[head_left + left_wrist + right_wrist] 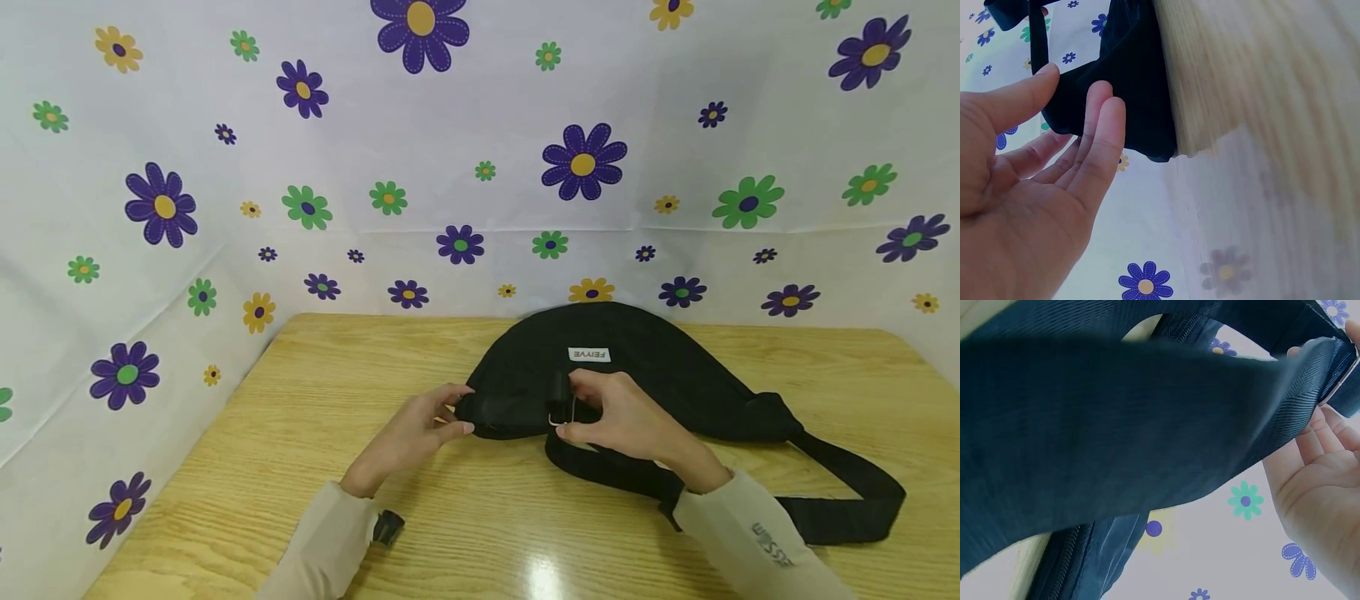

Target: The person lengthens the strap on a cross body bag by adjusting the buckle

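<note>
A black waist bag (637, 350) with a white label lies on the table, its rounded edge toward the back. My left hand (416, 429) holds the bag's left end, thumb and fingers on either side of it. In the left wrist view, fingertips of the left hand (1054, 162) overlap the black fabric. My right hand (622, 417) pinches a thin metal strap ring (556, 419), with a black strap (560, 392) folded through it. In the right wrist view, the wide strap (1116, 425) covers much of the bag, and the right hand (1322, 469) is partly hidden behind it.
The long strap loop (847, 517) trails right of the bag on the wooden table (360, 358). A small black piece (387, 527) sits beside the left cuff. A white flower-printed cloth (480, 117) stands behind and to the left of the table.
</note>
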`<move>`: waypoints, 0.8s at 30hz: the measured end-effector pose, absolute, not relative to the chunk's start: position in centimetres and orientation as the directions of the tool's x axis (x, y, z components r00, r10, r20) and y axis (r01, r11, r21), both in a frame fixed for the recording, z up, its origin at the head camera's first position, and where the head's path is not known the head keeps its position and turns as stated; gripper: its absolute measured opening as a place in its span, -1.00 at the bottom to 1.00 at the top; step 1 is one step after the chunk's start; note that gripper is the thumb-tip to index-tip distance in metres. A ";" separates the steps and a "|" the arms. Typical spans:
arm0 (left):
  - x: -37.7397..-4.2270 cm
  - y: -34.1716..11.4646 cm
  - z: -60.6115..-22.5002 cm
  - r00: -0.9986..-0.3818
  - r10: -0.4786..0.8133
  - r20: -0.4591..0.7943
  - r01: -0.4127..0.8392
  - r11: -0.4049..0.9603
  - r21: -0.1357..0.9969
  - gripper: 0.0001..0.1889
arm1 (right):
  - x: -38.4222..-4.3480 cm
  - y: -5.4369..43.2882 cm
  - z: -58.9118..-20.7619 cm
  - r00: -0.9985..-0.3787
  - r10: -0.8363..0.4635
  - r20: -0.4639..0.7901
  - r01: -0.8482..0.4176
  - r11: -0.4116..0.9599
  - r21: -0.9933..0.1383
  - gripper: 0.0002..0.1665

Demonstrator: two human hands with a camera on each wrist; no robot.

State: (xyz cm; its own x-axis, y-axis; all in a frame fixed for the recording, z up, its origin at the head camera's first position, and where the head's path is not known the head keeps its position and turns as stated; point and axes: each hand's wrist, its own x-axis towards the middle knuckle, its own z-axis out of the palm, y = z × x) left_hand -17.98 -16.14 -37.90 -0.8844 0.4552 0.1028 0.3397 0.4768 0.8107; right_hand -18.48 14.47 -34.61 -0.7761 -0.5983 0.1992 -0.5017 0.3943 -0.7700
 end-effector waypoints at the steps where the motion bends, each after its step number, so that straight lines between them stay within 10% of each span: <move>1: -18.0 -16.1 -37.9 -0.884 0.455 0.103 0.340 0.478 0.810 -0.57 | -18.5 14.6 -34.6 -0.774 -0.600 0.201 -0.504 0.393 -0.769 -0.64; 24: -18.0 -16.1 -38.0 -0.882 0.459 0.109 0.350 0.481 0.804 -0.57 | -18.2 16.1 -34.9 -0.786 -0.582 0.209 -0.519 0.436 -0.735 -0.66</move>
State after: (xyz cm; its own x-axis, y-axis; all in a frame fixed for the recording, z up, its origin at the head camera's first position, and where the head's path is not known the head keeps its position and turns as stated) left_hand -18.00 -16.05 -38.00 -0.8816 0.4592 0.1091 0.3500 0.4809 0.8039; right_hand -18.24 16.08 -34.85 -0.7858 -0.5820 0.2094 -0.5191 0.4365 -0.7349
